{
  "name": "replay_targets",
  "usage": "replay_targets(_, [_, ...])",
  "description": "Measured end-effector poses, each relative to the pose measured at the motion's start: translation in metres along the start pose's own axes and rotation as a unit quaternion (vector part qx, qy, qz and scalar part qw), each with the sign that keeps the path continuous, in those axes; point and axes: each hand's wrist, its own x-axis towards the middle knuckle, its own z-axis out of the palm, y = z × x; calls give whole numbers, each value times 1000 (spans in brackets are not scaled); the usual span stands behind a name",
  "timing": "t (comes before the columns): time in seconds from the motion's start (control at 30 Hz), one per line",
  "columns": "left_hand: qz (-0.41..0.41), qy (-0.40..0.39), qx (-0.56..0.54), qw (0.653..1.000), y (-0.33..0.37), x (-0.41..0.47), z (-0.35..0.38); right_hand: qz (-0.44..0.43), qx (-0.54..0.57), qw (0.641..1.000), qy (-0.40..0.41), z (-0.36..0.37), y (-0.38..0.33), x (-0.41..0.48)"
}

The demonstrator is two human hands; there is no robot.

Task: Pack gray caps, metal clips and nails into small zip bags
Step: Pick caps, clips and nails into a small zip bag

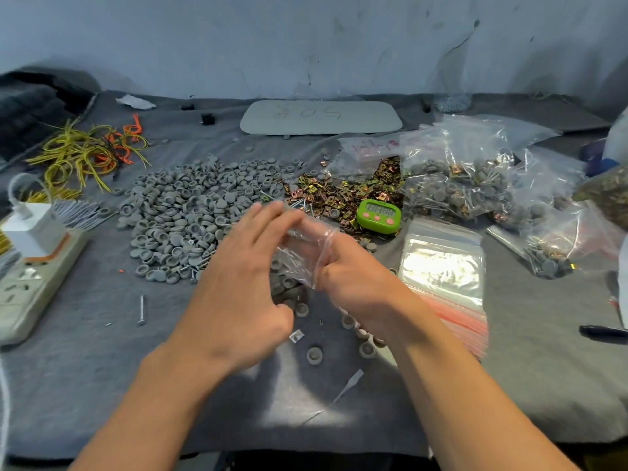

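A small clear zip bag [302, 256] hangs above the table's middle, and my right hand [353, 273] grips its right side. My left hand [244, 277] is at the bag's left edge with its fingers spread over the mouth; whether it pinches the plastic is unclear. Behind them lies a big heap of gray caps [190, 212]. To the right of that heap sits a pile of brass-coloured metal clips [336, 195]. A few nails [141, 311] lie loose on the cloth, and some caps [314, 355] rest under my hands.
A stack of empty zip bags [445, 266] lies right of my hands. Filled bags [475, 188] pile up at the back right beside a green timer [379, 215]. A power strip with a white charger [34, 253] is at the left, yellow ties [81, 154] behind it, a pen [603, 333] far right.
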Motion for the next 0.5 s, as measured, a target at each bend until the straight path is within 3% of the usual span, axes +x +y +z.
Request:
replay_targets(0.1, [28,8,107,994,4,3,7,14,-77,997,7,1,1,-1])
replay_targets(0.27, [-1,85,84,993,6,9,13,16,12,1000,10,3,-1,-3])
replay_targets(0.33, [-38,125,78,988,-2,9,12,26,35,992,119,-5,-1,-2])
replay_targets(0.4, [-63,148,68,985,-15,11,10,47,-6,961,273,-18,2,0])
replay_targets(0.47, [-77,151,62,984,-26,11,8,80,-161,912,368,-31,7,5])
replay_targets(0.5, [-83,145,64,984,-30,12,8,95,-247,891,368,-37,8,8])
